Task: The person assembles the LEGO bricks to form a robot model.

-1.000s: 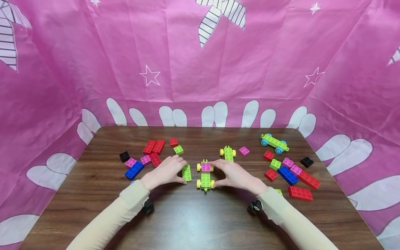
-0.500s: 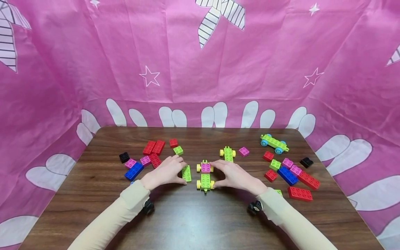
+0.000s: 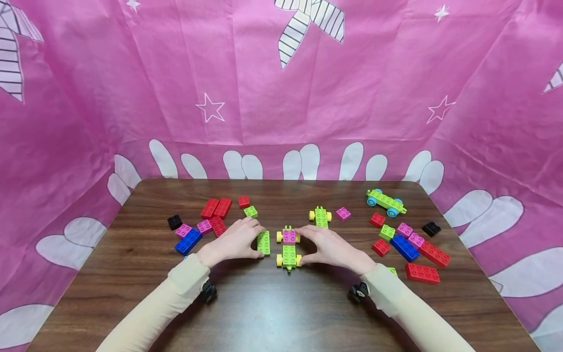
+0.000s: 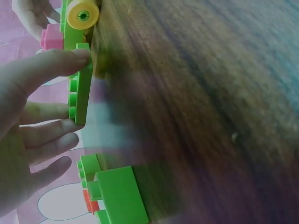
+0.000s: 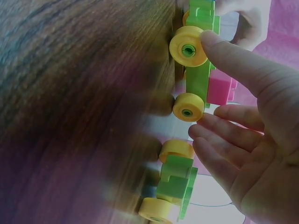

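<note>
A long lime green brick (image 3: pixel 264 243) with studs up is pinched by my left hand (image 3: pixel 234 240), thumb at its near end and fingers at its far end. The left wrist view shows that same brick (image 4: pixel 84 102) between thumb and fingers. Just right of it stands a lime green toy car base (image 3: pixel 289 255) with yellow wheels, a pink brick (image 3: pixel 289 236) on its far end. My right hand (image 3: pixel 333 247) holds this base from the right. Its thumb presses the near wheel (image 5: pixel 188 45), and its fingertips lie at the far wheel (image 5: pixel 188 107).
Another yellow-wheeled base (image 3: pixel 321 217) stands behind the right hand, beside a loose pink brick (image 3: pixel 343 213). A blue-wheeled base (image 3: pixel 386 201) is at the back right. Mixed bricks lie at both sides, among them blue bricks (image 3: pixel 188 241) and red bricks (image 3: pixel 422 273).
My left hand has shifted the long green brick slightly to the right, nearer the car base. The right hand and the base have stayed in place.
</note>
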A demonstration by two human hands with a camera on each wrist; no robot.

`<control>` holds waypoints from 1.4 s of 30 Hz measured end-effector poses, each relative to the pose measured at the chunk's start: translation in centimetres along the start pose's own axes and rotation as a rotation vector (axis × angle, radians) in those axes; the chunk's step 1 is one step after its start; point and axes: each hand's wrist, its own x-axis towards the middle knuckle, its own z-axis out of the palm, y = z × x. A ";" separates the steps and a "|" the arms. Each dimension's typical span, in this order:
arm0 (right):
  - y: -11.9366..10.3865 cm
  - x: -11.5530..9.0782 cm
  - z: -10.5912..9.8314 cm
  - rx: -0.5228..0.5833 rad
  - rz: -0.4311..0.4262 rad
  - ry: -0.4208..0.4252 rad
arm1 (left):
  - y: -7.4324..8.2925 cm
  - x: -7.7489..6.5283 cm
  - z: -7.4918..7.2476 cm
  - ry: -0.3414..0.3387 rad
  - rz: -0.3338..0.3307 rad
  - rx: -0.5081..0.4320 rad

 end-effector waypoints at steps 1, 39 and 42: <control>0.0 0.0 0.0 -0.001 -0.002 0.001 | 0.0 0.0 -0.1 0.000 0.001 -0.008; 0.1 0.3 0.4 0.023 -0.009 0.013 | 1.4 1.6 -2.1 0.076 0.074 -0.122; 0.1 0.4 0.5 0.028 -0.013 0.015 | 1.5 1.6 -2.1 0.083 0.084 -0.119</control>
